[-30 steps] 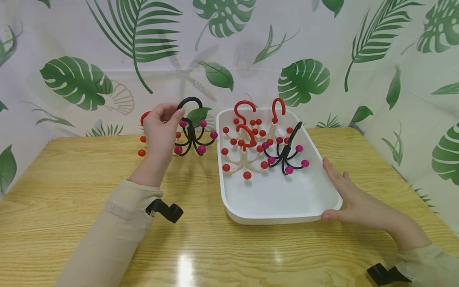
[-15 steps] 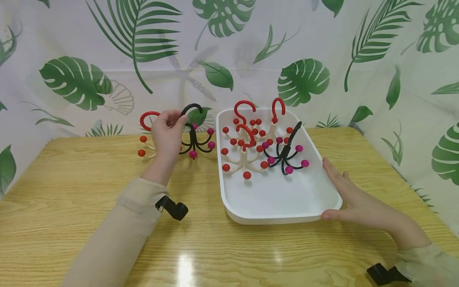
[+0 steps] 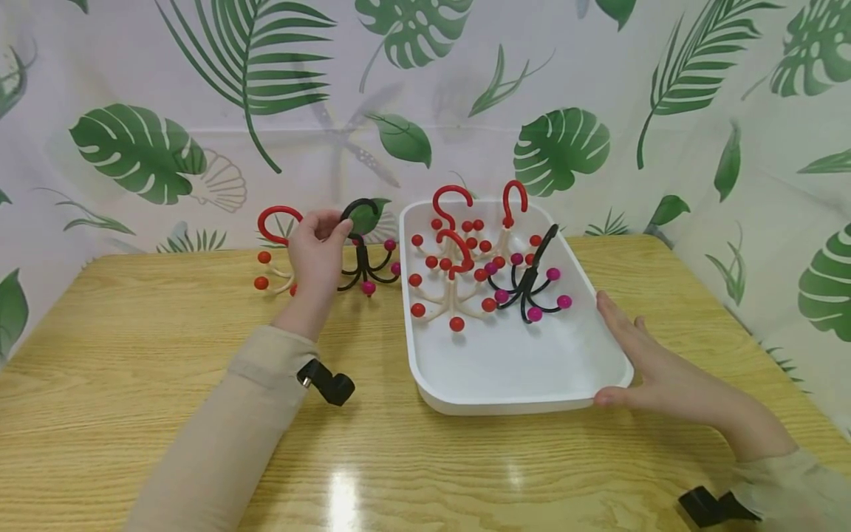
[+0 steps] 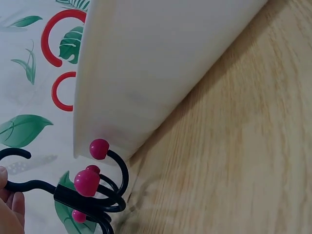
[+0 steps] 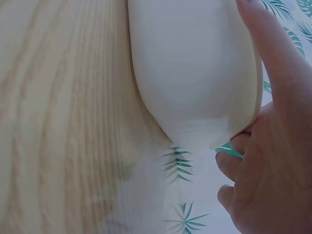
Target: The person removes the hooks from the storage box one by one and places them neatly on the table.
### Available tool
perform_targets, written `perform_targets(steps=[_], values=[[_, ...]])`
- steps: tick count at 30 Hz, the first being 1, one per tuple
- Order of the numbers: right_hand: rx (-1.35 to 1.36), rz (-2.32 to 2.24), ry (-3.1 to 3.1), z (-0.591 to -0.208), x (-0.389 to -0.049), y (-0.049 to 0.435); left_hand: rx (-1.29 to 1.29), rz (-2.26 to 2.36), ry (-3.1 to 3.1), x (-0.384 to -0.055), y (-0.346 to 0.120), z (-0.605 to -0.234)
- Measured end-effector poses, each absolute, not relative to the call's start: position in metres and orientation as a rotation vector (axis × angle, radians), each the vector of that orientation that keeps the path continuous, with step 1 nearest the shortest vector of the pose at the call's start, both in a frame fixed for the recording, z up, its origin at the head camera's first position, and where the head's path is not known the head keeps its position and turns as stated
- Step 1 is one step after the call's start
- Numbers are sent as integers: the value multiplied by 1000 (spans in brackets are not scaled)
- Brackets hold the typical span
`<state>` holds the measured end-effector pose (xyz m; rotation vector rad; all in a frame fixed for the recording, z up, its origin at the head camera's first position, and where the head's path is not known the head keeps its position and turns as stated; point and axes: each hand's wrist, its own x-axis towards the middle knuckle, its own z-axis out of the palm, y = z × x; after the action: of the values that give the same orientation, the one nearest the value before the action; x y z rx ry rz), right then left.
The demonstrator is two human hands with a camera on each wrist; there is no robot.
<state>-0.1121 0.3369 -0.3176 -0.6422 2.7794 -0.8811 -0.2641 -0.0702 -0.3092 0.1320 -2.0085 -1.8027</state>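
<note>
My left hand [image 3: 318, 258] pinches the hook of a black claw-shaped hanger [image 3: 362, 258] with magenta ball tips, left of the white tray [image 3: 505, 408]. In the left wrist view the hanger [image 4: 78, 197] is tilted, its curved arms close to the tray's outer wall [image 4: 146, 63]. My right hand [image 3: 654, 377] rests against the tray's right side and near corner, fingers extended. Inside the tray lie three beige hangers with red hooks, one of them the nearest red-hooked hanger [image 3: 452, 295], plus another black hanger [image 3: 528, 282].
Behind my left hand, on the table [image 3: 159, 355], stands another red-hooked hanger [image 3: 279, 210], partly hidden by the hand. A leaf-patterned cloth [image 3: 452, 96] rises behind the table.
My left hand has moved a little right and down with the black hanger, which has also turned. More of the red-hooked hanger behind shows. The right hand and tray stay in place.
</note>
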Motion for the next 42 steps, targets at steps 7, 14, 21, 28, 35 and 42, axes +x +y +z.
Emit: perform_targets(steps=[7, 14, 21, 28, 35, 42], values=[[-624, -875, 2779, -318, -113, 336, 146, -1814, -2021, -264, -70, -313], [-610, -874, 2776, -318, -113, 336, 136, -1818, -2003, -264, -70, -316], [-594, -875, 2770, -318, -113, 336, 126, -1788, -2002, -263, -71, -318], [-619, -875, 2778, -319, -113, 336, 115, -1784, -1980, -263, -72, -319], [-623, -887, 2773, -320, -112, 337, 132, -1813, -1929, -263, -71, -317], [-623, -907, 2763, -319, -112, 337, 54, -1818, -1801, -257, -66, -303]])
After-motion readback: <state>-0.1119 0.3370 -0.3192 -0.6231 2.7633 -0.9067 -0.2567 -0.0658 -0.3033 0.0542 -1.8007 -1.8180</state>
